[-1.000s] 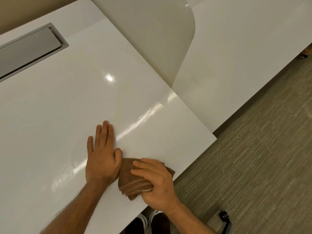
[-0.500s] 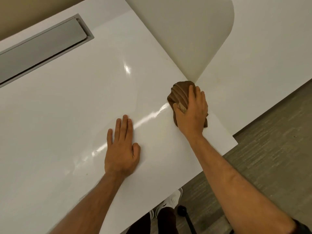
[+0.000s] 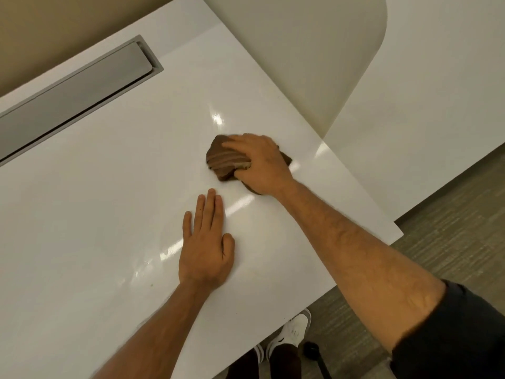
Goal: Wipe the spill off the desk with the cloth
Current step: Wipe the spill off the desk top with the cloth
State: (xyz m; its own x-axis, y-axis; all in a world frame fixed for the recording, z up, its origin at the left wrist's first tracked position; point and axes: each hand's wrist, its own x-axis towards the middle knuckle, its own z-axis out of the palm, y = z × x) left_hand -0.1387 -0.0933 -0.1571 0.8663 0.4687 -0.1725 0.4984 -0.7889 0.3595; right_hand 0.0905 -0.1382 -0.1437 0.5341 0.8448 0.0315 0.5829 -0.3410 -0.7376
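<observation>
Now wiping | right hand pressed and gripped the folded cloth on the desk | left hand lay flat, fingers straight, nearer to me | wet streak just between cloth and left fingertips.

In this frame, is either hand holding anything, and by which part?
The right hand grips the folded brown cloth from above, fingers curled over its top. The left hand holds nothing and lies flat on the desk.

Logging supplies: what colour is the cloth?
Brown, with lighter stripes across its folds; the head view shows the cloth best.
</observation>
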